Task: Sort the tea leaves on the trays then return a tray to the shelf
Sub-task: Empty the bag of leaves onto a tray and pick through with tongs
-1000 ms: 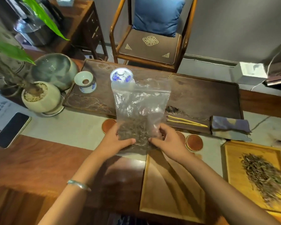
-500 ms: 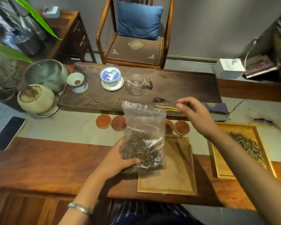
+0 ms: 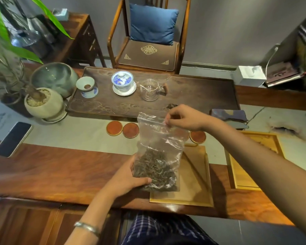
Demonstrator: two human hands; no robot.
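Note:
A clear plastic bag (image 3: 160, 138) with dark tea leaves (image 3: 155, 171) in its lower half stands upright over the near-left corner of an empty light wooden tray (image 3: 196, 183). My left hand (image 3: 129, 175) grips the bag's bottom from the left. My right hand (image 3: 184, 117) pinches the bag's top right corner. A second wooden tray (image 3: 244, 174) lies to the right, largely covered by my right forearm, so its leaves are hidden.
Several round red coasters (image 3: 114, 127) lie behind the bag. A dark tea tray (image 3: 201, 96) holds a blue-and-white lidded cup (image 3: 123, 84), a glass pitcher (image 3: 150, 90) and a small strainer cup (image 3: 87, 86). A potted plant (image 3: 42, 103) and a phone (image 3: 12, 138) sit at left.
My right hand left the bag's bottom, rose to the right, then came back and took the bag's top corner. The view pulled back and the bag sits lower over the tray.

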